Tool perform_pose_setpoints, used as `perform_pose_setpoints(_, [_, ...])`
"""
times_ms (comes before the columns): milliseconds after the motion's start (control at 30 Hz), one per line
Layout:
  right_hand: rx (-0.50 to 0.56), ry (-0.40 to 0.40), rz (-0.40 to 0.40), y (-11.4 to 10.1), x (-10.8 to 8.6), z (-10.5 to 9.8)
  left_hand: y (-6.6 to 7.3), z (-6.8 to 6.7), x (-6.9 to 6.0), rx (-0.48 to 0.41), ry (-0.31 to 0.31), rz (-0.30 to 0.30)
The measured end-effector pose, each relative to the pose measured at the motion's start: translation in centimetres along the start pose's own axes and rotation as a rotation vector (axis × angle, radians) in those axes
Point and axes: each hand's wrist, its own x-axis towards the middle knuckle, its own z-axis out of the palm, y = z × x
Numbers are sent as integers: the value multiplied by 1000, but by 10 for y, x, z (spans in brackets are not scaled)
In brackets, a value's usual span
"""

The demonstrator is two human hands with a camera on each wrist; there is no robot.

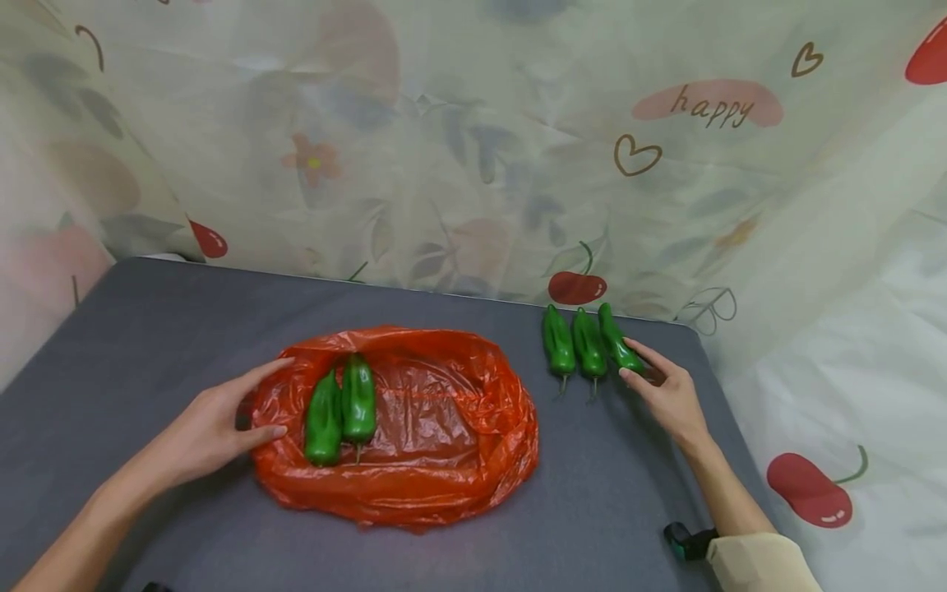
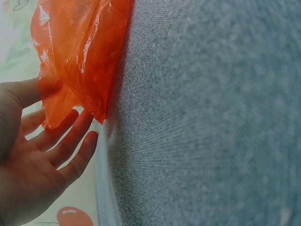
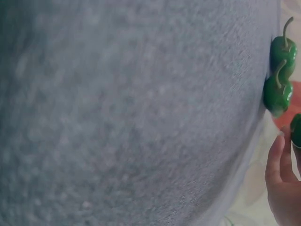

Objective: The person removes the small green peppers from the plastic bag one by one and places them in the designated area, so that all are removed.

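A red plastic bag [image 1: 444, 493] lies spread on the table with its mouth facing up. Inside, toward its left, two green peppers [image 1: 323, 419] [image 1: 358, 399] rest side by side. My left hand [image 1: 214, 423] touches the bag's left rim, thumb and fingers spread apart; in the left wrist view some fingers pass behind the plastic. At the back right, my right hand [image 1: 669, 395] pinches the lower end of a tilted green pepper [image 1: 617, 341] between thumb and fingers. Just left of it lie two more green peppers [image 1: 560, 341] [image 1: 589, 344], stems toward me.
The dark grey table [image 1: 192, 329] ends at a back edge close behind the row of peppers. A printed curtain [image 1: 444, 164] hangs behind it and along the sides. A black band-like object [image 1: 688, 543] sits at my right wrist.
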Motion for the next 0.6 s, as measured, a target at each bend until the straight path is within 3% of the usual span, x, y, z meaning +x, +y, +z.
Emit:
perform_pose_setpoints(433, [-155, 36, 54, 14, 9, -1, -2, 2, 0, 7, 4, -4])
perform_pose_setpoints(600, [-170, 33, 84, 19, 13, 0, -2, 2, 0, 5, 6, 1])
